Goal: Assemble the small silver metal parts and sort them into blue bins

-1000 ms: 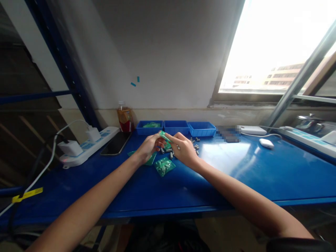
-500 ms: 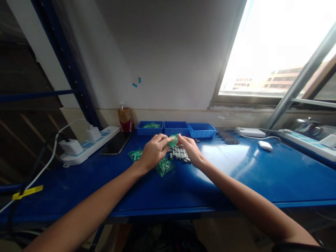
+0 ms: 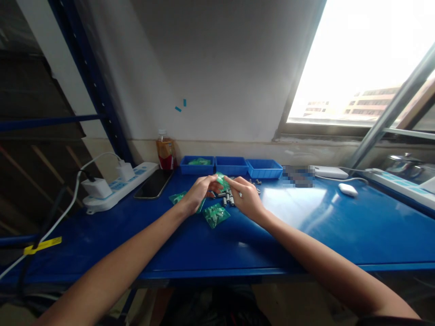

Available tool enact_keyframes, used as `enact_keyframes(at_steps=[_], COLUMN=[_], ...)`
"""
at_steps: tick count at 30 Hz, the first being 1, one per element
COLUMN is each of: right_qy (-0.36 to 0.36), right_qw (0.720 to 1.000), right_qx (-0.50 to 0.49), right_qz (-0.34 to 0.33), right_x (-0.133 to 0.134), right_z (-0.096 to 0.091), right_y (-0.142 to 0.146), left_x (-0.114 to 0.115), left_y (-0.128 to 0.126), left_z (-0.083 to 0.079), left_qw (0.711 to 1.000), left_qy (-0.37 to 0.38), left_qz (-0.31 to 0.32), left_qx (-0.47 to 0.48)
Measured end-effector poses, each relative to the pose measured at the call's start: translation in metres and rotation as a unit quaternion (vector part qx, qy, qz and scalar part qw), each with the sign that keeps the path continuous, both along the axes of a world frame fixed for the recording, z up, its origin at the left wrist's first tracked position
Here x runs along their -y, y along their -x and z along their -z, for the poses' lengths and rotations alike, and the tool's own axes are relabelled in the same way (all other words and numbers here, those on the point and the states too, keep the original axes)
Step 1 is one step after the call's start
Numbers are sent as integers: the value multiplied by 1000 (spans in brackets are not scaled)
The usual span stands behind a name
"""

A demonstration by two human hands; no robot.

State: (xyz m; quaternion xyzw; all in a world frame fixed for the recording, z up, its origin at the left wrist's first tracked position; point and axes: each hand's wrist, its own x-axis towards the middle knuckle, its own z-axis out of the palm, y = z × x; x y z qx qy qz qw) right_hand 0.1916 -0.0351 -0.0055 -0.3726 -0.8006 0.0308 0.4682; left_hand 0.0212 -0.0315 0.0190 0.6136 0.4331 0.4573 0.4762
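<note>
Bag (image 3: 222,180) of green film is held up between our two hands, over the counter (image 3: 306,226) and close to the loose cylinders (image 3: 228,199). Our left hand (image 3: 200,192) grasps it between thumb and fingers; our right hand (image 3: 247,197) stretches its index finger to the bag's right edge, and we cannot tell whether those fingers pinch the film or only press on it. We judge that both hands are used because such thin film would sag or fold if held from one side alone. The cylinders lie grouped by our hands, probably to be within short reach, and another bag (image 3: 216,215) rests flat nearer to us, seemingly for the same reason. More green film (image 3: 176,198) lies beside our left wrist. Three trays (image 3: 264,172) stand in a row by the wall, likely set back to spare our forearms; the left one holds green film too. The held bag looks bright green, glossy and crumpled, with pale glints; its contents are too blurred to make out.
</note>
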Motion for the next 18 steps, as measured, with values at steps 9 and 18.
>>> enact_keyframes(at_steps=[9,18], right_qy=[295,308], right_qw=[881,884], right_qx=[-345,-340], right_qz=[-135,-88], right_x=[12,12], right_z=[-17,-15], right_y=[6,9], left_x=[10,19], left_y=[3,-4], left_z=[1,0], left_qw=[846,823], left_qy=[-394,-416], left_qz=[-26,-11], left_qx=[-359,-387])
